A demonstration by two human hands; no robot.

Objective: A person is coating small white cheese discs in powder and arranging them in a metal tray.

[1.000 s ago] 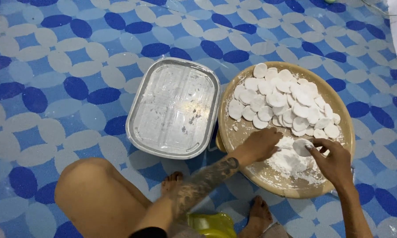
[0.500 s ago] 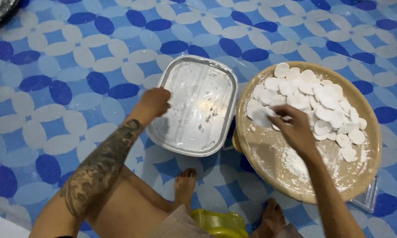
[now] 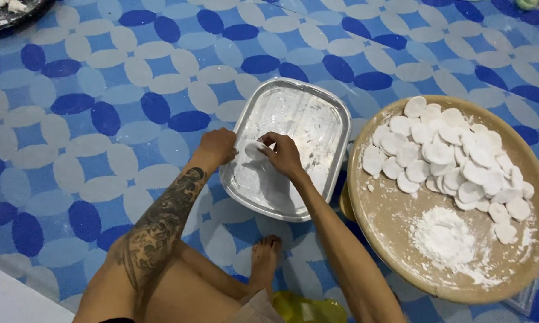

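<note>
Now both hands' (image 3: pixel 218 146) (image 3: pixel 283 154) grips pinching a dough disc (image 3: pixel 255 149) over the tray's (image 3: pixel 317 98) left edge.

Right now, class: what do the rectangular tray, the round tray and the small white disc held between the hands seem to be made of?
Rectangular tray: likely metal, steel or aluminium; a silvery, reflective sheen under a dusting of flour.
Round tray: tan and matte; plastic or wood, the look leaves it open.
White disc, pinched between left hand and right hand: probably soft dough, pale and floured like the pile of discs.
</note>
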